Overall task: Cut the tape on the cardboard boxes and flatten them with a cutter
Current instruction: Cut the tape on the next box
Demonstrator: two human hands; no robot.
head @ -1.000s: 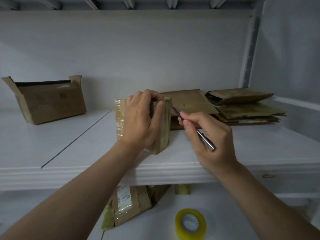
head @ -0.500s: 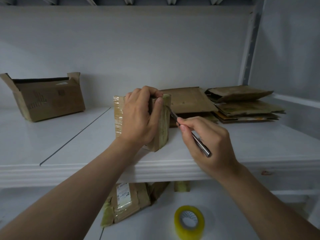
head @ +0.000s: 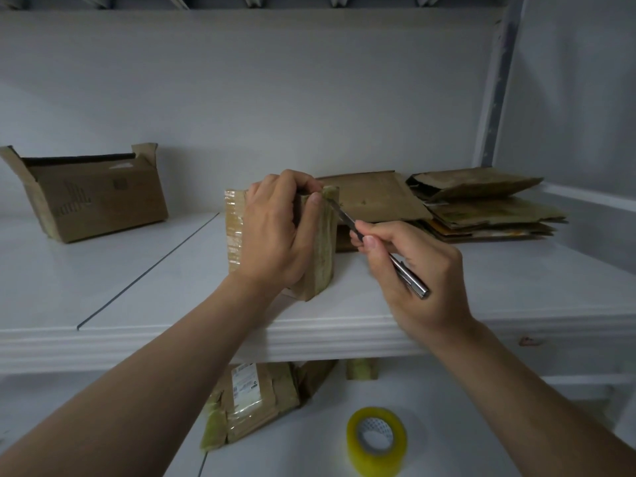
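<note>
Your left hand (head: 275,232) grips the box (head: 325,246) (near the shelf's (head: 516,287) front edge); your right hand (head: 420,266) pinches the cutter (head: 409,278), blade at its top corner.

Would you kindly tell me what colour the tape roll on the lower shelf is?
The tape roll is yellow; head view.

Dim, flat, bluish light fills the scene, with soft shadows under the shelf (head: 344,325) edge. Wide-angle distortion bends lines near the borders. Focus is mostly sharp, without glare.
</note>
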